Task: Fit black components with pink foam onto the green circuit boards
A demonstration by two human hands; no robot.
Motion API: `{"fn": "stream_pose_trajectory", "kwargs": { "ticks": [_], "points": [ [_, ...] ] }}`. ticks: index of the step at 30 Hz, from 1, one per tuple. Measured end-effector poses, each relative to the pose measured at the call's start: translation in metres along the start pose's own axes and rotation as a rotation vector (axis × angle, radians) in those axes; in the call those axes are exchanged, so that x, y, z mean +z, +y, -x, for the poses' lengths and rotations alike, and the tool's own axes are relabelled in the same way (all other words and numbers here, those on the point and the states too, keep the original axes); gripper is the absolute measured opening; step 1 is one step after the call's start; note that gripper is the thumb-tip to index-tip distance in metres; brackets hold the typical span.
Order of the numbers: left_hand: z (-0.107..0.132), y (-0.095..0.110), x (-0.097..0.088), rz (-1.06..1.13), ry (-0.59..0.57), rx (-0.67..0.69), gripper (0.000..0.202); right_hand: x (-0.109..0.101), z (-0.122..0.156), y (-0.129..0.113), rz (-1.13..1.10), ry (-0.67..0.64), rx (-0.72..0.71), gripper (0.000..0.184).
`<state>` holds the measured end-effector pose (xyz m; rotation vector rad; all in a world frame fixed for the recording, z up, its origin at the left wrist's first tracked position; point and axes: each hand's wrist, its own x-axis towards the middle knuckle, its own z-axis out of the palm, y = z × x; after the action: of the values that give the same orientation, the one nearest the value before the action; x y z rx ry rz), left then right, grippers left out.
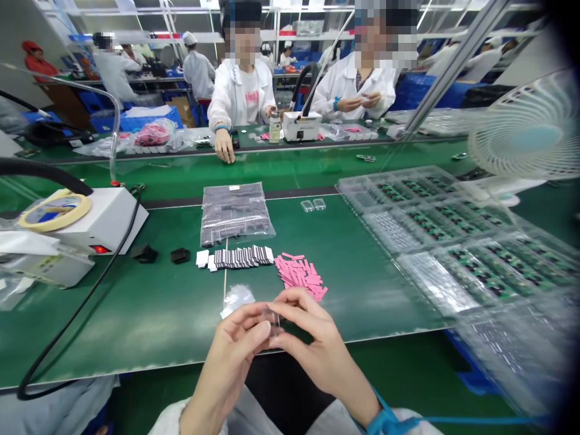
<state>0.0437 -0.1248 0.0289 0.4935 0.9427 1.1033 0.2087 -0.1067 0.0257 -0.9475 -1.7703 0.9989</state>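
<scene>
Head view looks down on both hands held together over the near edge of a green bench mat (136,320). The left hand (231,356) and right hand (321,356) meet at the fingertips, pinching a small clear plastic piece (270,320) between them, just above that edge. A blue wrist strap (385,420) circles the right wrist. Open mat lies to the left of the hands as far as a black cable (77,308), and a narrower strip of mat lies to their right, before a stack of clear trays (453,235) that fills the right side and overhangs the mat's edge.

Those trays hold rows of small green circuit boards. Just beyond the hands lie a scrap of clear film (238,300), a loose pile of pink strips (299,277), and a row of black-and-white strips (238,258). Farther on sits a clear plastic bag (235,212) packed with more dark strips, with 2 small clear covers (313,205) to its right.

On the left stand a white bench machine (104,220) with a roll of tape (55,209) on top, and 2 black blocks (145,252) nearby. A desk fan (525,133) stands at right. Across the bench, a co-worker's hand (224,145) rests on a second green mat.
</scene>
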Motion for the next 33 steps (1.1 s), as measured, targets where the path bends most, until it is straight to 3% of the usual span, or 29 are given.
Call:
{"fn": "stream_pose_trajectory", "kwargs": {
  "ticks": [3, 7, 9, 14, 19, 28, 33],
  "points": [
    [-0.001, -0.001, 0.0, 0.041, -0.009, -0.039, 0.03, -0.008, -0.001, -0.001, 0.085, 0.03, -0.022, 0.041],
    [-0.002, 0.0, 0.0, 0.057, 0.016, -0.091, 0.031, -0.039, -0.002, 0.01, 0.194, 0.235, -0.014, 0.014],
    [-0.002, 0.0, -0.001, 0.058, 0.019, -0.101, 0.031, -0.058, -0.002, 0.019, 0.263, 0.271, -0.003, 0.013],
    [-0.002, 0.0, -0.002, 0.063, 0.047, -0.11, 0.032, -0.088, 0.001, 0.031, 0.502, 0.031, 0.052, 0.015],
    [-0.001, 0.001, -0.002, 0.061, 0.038, -0.122, 0.035, -0.089, -0.004, 0.032, 0.594, -0.094, 0.1, 0.017],
    [-0.003, -0.003, -0.007, 0.084, -0.026, -0.12, 0.031, -0.09, -0.004, 0.03, 0.443, 0.084, 0.065, 0.018],
    [-0.001, -0.002, -0.003, 0.097, -0.005, -0.103, 0.029, -0.065, -0.011, 0.011, 0.358, 0.069, -0.018, 0.017]
  ]
}}
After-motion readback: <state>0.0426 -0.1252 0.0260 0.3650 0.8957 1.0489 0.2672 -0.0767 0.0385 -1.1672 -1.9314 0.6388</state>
